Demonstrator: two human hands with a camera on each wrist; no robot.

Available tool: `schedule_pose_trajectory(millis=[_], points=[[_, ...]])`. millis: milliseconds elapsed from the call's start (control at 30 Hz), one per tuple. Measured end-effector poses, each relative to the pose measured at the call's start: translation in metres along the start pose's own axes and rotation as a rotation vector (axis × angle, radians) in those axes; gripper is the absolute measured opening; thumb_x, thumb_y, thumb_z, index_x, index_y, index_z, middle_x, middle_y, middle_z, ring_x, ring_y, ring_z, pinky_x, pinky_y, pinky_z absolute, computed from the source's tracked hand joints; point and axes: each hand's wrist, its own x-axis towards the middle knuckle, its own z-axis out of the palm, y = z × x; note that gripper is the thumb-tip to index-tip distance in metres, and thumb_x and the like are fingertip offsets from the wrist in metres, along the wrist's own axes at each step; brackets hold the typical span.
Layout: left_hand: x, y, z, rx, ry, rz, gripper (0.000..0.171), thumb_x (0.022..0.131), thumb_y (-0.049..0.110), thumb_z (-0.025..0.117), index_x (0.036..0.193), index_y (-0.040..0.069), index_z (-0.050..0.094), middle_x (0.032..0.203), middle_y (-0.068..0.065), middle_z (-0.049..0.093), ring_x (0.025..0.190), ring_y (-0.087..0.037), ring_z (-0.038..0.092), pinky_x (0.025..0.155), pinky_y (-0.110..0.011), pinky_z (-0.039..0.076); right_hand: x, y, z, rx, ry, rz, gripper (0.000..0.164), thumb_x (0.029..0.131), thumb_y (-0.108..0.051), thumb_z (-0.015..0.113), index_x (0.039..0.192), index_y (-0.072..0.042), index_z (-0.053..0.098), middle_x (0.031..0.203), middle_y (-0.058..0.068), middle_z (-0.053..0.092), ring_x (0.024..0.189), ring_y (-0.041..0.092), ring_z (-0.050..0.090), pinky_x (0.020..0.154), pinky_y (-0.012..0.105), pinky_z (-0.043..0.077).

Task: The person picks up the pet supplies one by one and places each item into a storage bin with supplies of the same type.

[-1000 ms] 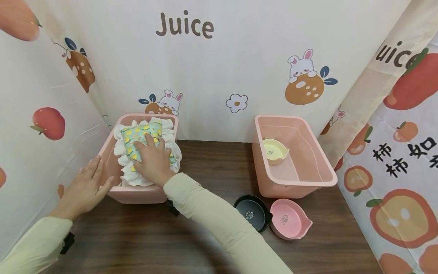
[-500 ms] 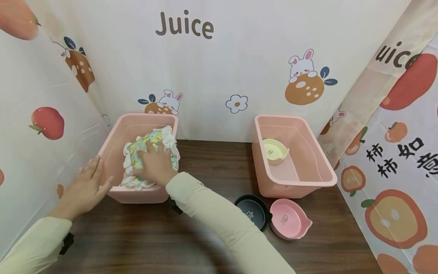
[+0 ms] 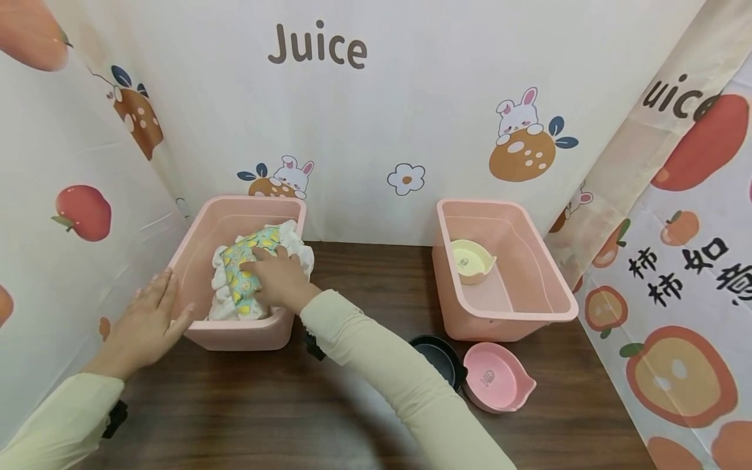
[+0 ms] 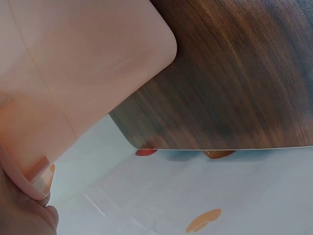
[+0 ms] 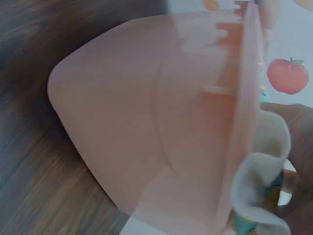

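Observation:
A pink plastic bin (image 3: 200, 267) stands at the left. In it lies a lemon-print cushion (image 3: 237, 264) with a white ruffle, tilted, its right ruffle spilling over the bin's right rim. My right hand (image 3: 286, 282) rests on the cushion's right part, fingers spread and pressing on the fabric. In the right wrist view the ruffle (image 5: 261, 171) bulges over the rim beside that hand (image 5: 296, 127). My left hand (image 3: 141, 320) lies along the bin's left rim with its fingers straight. The left wrist view shows part of that hand (image 4: 27, 210) beneath the rim.
A second pink bin (image 3: 517, 318) stands at the right, holding a pale yellow bowl (image 3: 472, 261). In front of it a black bowl (image 3: 437, 359), partly behind my right sleeve, sits beside a pink bowl (image 3: 499, 378). Printed cloth (image 3: 364, 130) surrounds the wooden table (image 3: 352, 274).
The cushion has gone down into the left bin and shifted toward its front right. My right hand has moved slightly right with it. The left hand has stayed in place.

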Motion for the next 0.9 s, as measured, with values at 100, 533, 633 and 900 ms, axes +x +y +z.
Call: schedule_pose_trajectory(millis=[100, 533, 633, 900], points=[[0.0, 0.001, 0.0, -0.003, -0.009, -0.01, 0.078, 0.1, 0.043, 0.037, 0.145, -0.016, 0.015, 0.151, -0.036, 0.011, 0.139, -0.052, 0.01, 0.113, -0.063, 0.005, 0.002, -0.001, 0.004, 0.002, 0.083, 0.003, 0.049, 0.09, -0.036, 0.064, 0.137, -0.039, 0.051, 0.151, -0.008, 0.036, 0.13, 0.028, 0.039, 0.088, 0.038, 0.043], [0.002, -0.002, 0.002, -0.012, -0.012, -0.013, 0.078, 0.099, 0.045, 0.036, 0.146, -0.014, 0.015, 0.152, -0.035, 0.011, 0.14, -0.052, 0.01, 0.113, -0.063, 0.004, 0.008, -0.02, 0.022, 0.151, 0.294, -0.026, 0.042, 0.094, -0.038, 0.059, 0.133, -0.022, 0.059, 0.132, -0.007, 0.059, 0.135, 0.011, 0.038, 0.112, 0.036, 0.027], [0.002, -0.003, 0.003, -0.009, 0.0, -0.005, 0.076, 0.099, 0.043, 0.036, 0.145, -0.015, 0.018, 0.152, -0.035, 0.012, 0.139, -0.052, 0.011, 0.113, -0.063, 0.005, 0.008, -0.026, 0.025, 0.116, 0.153, -0.05, 0.046, 0.097, -0.039, 0.052, 0.139, -0.022, 0.052, 0.142, -0.006, 0.05, 0.142, 0.014, 0.029, 0.116, 0.038, 0.023], [0.001, -0.005, 0.003, -0.005, 0.016, 0.007, 0.074, 0.1, 0.039, 0.038, 0.145, -0.015, 0.018, 0.152, -0.035, 0.012, 0.139, -0.052, 0.013, 0.114, -0.06, 0.003, 0.0, -0.035, 0.018, -0.054, -0.151, -0.004, 0.054, 0.1, -0.047, 0.04, 0.151, -0.036, 0.027, 0.161, -0.005, 0.013, 0.148, 0.027, 0.007, 0.118, 0.044, 0.017]])
